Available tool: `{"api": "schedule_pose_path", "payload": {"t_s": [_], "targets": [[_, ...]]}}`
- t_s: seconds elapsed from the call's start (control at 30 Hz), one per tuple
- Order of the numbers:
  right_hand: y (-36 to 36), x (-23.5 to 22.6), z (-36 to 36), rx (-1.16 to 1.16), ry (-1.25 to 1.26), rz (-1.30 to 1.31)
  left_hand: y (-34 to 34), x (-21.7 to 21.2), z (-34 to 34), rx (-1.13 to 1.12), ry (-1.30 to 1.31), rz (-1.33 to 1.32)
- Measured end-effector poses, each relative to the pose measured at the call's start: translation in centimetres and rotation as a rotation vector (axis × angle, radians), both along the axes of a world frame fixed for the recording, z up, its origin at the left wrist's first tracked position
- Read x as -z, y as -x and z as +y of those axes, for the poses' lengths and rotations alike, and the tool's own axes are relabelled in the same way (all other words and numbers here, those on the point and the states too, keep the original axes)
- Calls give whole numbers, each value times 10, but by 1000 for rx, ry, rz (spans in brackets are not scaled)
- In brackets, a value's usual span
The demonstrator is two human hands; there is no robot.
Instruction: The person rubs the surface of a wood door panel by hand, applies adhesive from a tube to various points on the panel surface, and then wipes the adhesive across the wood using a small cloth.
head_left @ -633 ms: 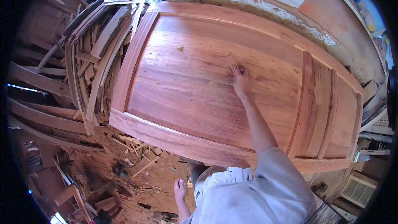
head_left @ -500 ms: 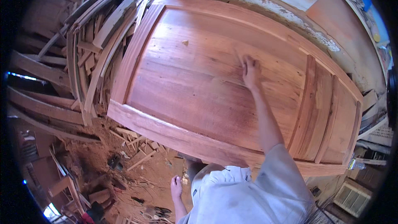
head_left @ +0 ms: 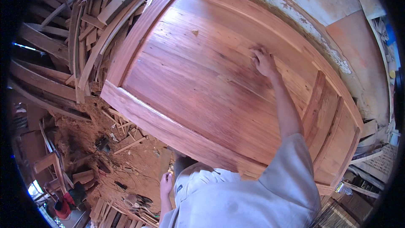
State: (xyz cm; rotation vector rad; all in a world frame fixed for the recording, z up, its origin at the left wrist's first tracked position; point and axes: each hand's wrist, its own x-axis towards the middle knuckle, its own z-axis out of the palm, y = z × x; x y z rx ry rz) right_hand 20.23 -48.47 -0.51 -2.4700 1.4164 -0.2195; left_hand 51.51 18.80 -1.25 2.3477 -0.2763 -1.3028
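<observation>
- while the person leans over the work, the left hand (head_left: 166, 184) hangs low beside the pale shirt (head_left: 236, 198), close to the body and above the sawdust-strewn floor (head_left: 126, 160); something small and yellowish seems pinched at its fingertips, but it is too small to say what, so whether the hand is closed on anything cannot be told.
- just beyond the shirt runs the near rail of the wooden door panel (head_left: 202, 84), a large reddish slab with a raised frame, lying flat and tilted across the view from lower right to upper left.
- further out, the right arm stretches across the panel and the right hand (head_left: 265, 62) presses on the flat centre boards, fingers curled narrow against the grain as if holding a small rubbing pad or paper; what lies under the palm is hidden.
- by the look of it, the step in hand is working the surface, rubbing or smoothing a patch near the far rail.
- the next move would call for even pressure along the grain and a shift of the hand to an untreated patch, with the body leaning further in to reach.
- to the left, stacked timber offcuts (head_left: 84, 38) lean in a heap touching the panel's edge.
- farthest off, a patched plaster wall (head_left: 320, 0) stands behind the door.
</observation>
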Motion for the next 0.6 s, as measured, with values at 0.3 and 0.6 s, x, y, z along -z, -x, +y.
{"api": "schedule_pose_path", "payload": {"t_s": [0.3, 0.6], "targets": [[21, -21, 49, 180, -1, -96, -26, -17, -70, 87, 125, -51], [2, -13, 109, 17, 92, 76, -26, -19, -47, 192, -29, -94]]}}
